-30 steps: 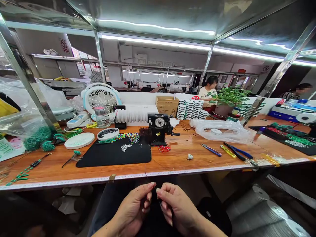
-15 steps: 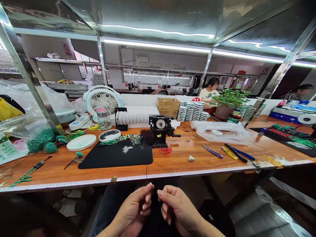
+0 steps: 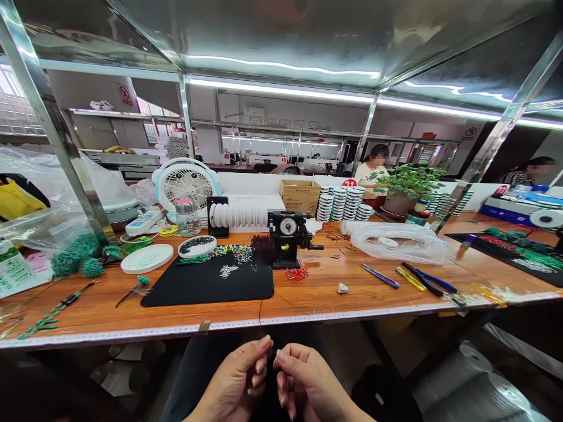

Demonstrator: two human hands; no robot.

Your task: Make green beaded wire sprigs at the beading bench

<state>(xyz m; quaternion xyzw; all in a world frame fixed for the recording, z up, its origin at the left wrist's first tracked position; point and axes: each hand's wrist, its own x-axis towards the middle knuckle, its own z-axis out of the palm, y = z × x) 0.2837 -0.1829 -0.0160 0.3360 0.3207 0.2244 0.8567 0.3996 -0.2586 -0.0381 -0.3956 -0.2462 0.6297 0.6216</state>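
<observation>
Just in front of the table edge, my left hand [image 3: 241, 372] is closed, thumb against forefinger. A thin dark thread [image 3: 261, 313] runs down over the table edge to those fingertips. Close beside it, my right hand [image 3: 303, 372] is also closed in a pinch; what lies between its fingertips is too small to make out. A small gap separates the two sets of fingertips. Beyond the hands lies a black mat [image 3: 206, 284] with a pile of small silvery pieces [image 3: 229, 270] and multicoloured beads [image 3: 241, 252].
A hand-cranked winder [image 3: 288, 231] with white spools [image 3: 240, 215] stands behind the mat. Tweezers [image 3: 380, 275], a yellow-handled tool [image 3: 411, 279] and blue-handled pliers [image 3: 428, 277] lie to the right. A white dish [image 3: 147, 259] and a fan [image 3: 187, 184] are at left. A co-worker [image 3: 373, 173] sits beyond.
My right hand has moved left, bringing its fingertips closer to my left hand's. Both hands sit slightly lower in the view, and the whole scene has shifted down a little.
</observation>
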